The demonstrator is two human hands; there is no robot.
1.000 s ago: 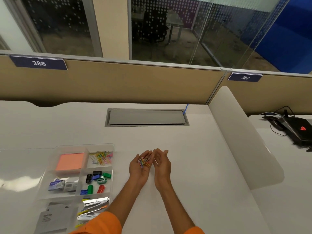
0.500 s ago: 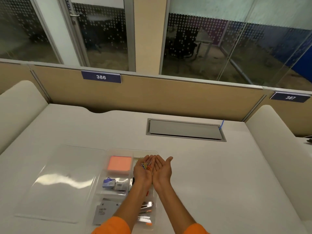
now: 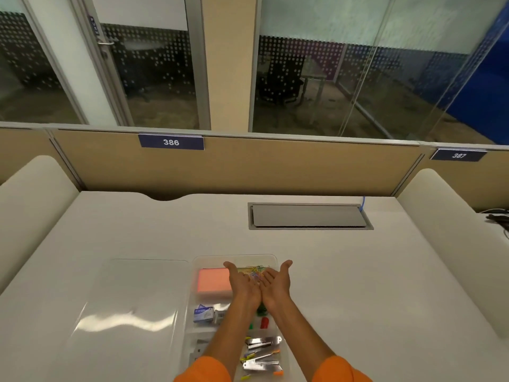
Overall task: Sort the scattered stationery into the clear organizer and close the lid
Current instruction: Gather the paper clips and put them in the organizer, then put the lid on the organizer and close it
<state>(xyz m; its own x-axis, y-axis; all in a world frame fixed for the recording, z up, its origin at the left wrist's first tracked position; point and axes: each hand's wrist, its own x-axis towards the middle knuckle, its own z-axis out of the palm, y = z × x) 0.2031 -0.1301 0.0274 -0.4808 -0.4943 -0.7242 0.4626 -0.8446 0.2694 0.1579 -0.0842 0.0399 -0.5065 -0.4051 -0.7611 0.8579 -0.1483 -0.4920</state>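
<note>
The clear organizer point(image 3: 199, 261) lies open on the white desk, and both my hands hover above its far right compartment. My left hand point(image 3: 242, 285) and right hand point(image 3: 276, 283) are palm up, wrists touching and fingers spread forward. A small heap of coloured paper clips point(image 3: 256, 275) sits at the seam between the palms, mostly on the left one. More clips lie in the compartment beneath. Other compartments hold a pink sticky-note pad point(image 3: 213, 281), staple boxes point(image 3: 205, 314), coloured binder clips point(image 3: 264, 322) and silver staplers point(image 3: 261, 343). My forearms hide part of the middle compartments.
The organizer's clear lid point(image 3: 132, 299) lies flat on the desk, just left of the organizer. A grey cable hatch point(image 3: 308, 216) is set into the desk farther back. Rounded white dividers point(image 3: 446, 230) flank the desk on both sides, and a tan partition runs along the back.
My cupped hands have carried the paper clips left from the bare desk to above the organizer's far right compartment. The palms have now spread apart.
</note>
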